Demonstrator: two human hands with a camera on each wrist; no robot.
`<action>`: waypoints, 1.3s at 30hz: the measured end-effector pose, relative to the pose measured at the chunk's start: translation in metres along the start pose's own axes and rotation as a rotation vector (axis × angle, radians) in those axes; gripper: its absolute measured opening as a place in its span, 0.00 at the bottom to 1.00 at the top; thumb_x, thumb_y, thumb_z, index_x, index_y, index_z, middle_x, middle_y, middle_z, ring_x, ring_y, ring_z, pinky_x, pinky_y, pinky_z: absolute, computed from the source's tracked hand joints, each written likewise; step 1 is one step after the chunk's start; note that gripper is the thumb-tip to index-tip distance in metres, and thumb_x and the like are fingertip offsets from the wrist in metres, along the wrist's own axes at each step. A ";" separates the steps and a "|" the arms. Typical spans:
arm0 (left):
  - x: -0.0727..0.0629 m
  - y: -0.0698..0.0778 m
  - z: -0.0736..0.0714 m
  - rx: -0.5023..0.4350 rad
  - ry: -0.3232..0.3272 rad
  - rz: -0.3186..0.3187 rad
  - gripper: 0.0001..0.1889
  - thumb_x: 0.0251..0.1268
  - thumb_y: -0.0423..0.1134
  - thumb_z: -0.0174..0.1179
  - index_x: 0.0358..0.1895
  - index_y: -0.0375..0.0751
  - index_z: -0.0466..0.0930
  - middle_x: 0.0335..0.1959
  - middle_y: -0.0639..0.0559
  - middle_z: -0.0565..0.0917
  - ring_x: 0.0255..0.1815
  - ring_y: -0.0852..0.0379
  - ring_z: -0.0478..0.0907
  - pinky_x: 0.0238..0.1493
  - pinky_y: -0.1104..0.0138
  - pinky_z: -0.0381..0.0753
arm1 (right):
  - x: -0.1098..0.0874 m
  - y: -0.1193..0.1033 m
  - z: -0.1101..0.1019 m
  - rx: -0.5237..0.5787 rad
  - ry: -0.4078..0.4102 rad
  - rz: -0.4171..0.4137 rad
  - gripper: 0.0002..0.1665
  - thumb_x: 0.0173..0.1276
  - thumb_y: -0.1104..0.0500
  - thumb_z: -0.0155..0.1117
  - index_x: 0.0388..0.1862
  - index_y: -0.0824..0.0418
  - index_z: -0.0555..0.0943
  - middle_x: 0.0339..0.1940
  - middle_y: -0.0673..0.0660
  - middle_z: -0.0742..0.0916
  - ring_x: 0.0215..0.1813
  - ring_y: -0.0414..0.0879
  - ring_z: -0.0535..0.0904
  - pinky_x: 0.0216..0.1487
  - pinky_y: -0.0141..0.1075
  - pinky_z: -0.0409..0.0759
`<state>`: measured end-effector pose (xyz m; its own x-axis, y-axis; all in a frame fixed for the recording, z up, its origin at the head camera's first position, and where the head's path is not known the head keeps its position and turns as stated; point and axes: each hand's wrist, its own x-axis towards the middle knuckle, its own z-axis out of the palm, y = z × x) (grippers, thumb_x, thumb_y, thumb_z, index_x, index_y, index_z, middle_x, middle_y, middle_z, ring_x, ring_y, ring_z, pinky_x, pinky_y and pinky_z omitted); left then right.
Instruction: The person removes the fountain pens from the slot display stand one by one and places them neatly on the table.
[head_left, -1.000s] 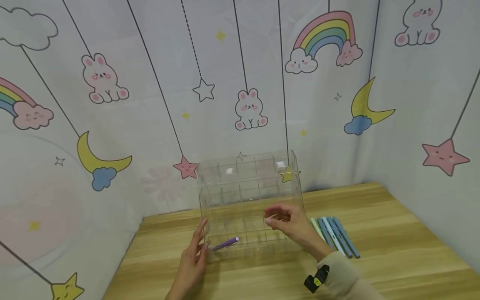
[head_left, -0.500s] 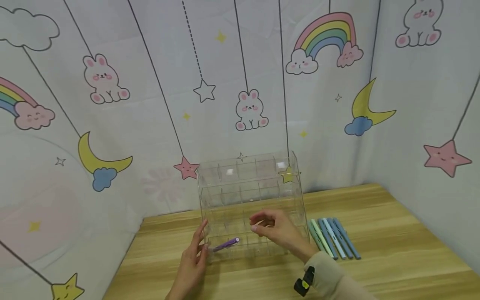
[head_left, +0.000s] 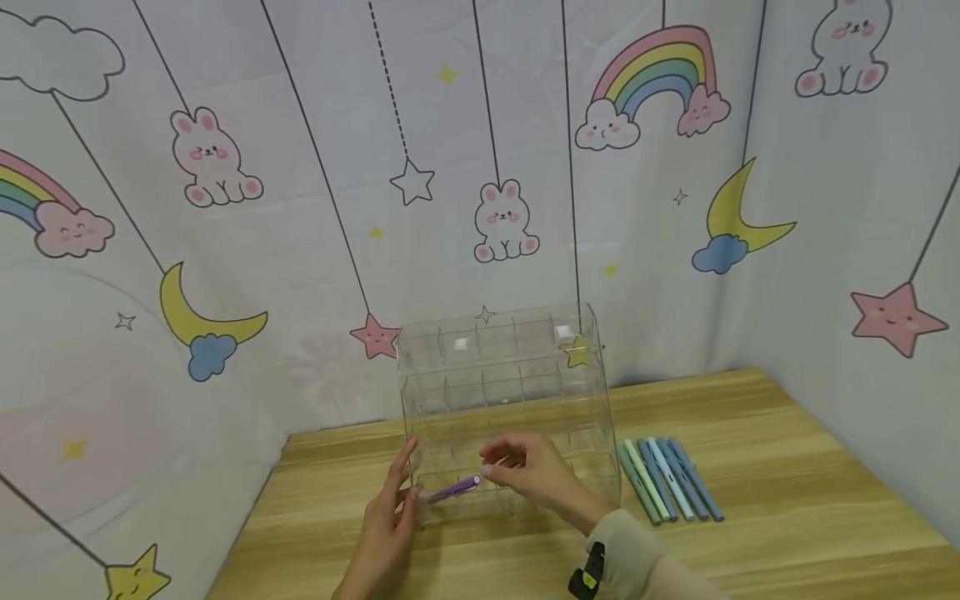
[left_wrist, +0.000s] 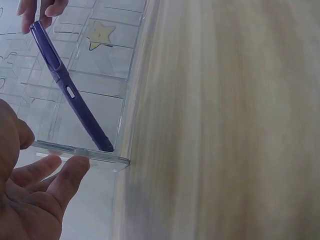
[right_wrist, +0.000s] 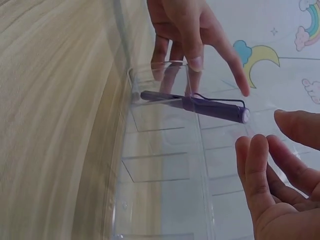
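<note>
A clear acrylic organizer (head_left: 506,379) with tiered compartments stands upright on the table. A purple clip pen (head_left: 453,489) leans at a slant in its front row at the left end; in the left wrist view the pen (left_wrist: 80,102) rests its lower tip near the side wall, cap end up. My left hand (head_left: 386,525) rests its fingers against the organizer's left side. Close to the cap end is my right hand (head_left: 536,475), thumb and fingers apart; in the right wrist view, a gap separates this hand (right_wrist: 280,185) from the pen (right_wrist: 210,107), and it holds nothing.
Several pens (head_left: 667,482) in greens and blues lie side by side on the wooden table (head_left: 300,517), right of the organizer. A white curtain (head_left: 315,167) printed with rabbits, moons and stars hangs behind and at both sides.
My right hand has moved left and down across the organizer's front, towards the cap end of the purple pen. My left hand and the pen have stayed in place.
</note>
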<state>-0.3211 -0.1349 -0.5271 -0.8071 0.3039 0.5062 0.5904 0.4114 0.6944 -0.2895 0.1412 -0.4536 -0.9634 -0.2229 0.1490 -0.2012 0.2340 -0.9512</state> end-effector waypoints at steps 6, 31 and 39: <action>0.001 -0.001 -0.001 -0.006 -0.002 -0.029 0.41 0.78 0.20 0.54 0.86 0.59 0.59 0.78 0.26 0.71 0.60 0.24 0.86 0.48 0.55 0.94 | 0.002 0.002 0.009 -0.048 -0.022 -0.028 0.17 0.73 0.56 0.75 0.55 0.64 0.88 0.50 0.60 0.92 0.45 0.42 0.87 0.45 0.30 0.87; -0.001 0.001 -0.005 -0.063 -0.023 -0.050 0.38 0.80 0.22 0.54 0.85 0.58 0.60 0.74 0.16 0.70 0.59 0.24 0.86 0.47 0.53 0.94 | 0.011 0.005 0.030 -0.101 -0.029 -0.070 0.15 0.68 0.63 0.78 0.50 0.69 0.89 0.51 0.62 0.92 0.46 0.47 0.90 0.42 0.27 0.86; -0.001 0.001 -0.004 -0.058 -0.017 -0.027 0.39 0.79 0.20 0.54 0.85 0.57 0.60 0.75 0.17 0.70 0.60 0.22 0.85 0.47 0.55 0.94 | 0.010 0.004 0.031 -0.094 0.038 -0.051 0.11 0.69 0.62 0.77 0.48 0.63 0.89 0.47 0.60 0.93 0.44 0.45 0.89 0.41 0.27 0.86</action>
<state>-0.3203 -0.1384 -0.5250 -0.8222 0.3081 0.4786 0.5670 0.3691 0.7364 -0.2940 0.1104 -0.4647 -0.9571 -0.2009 0.2086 -0.2643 0.3109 -0.9129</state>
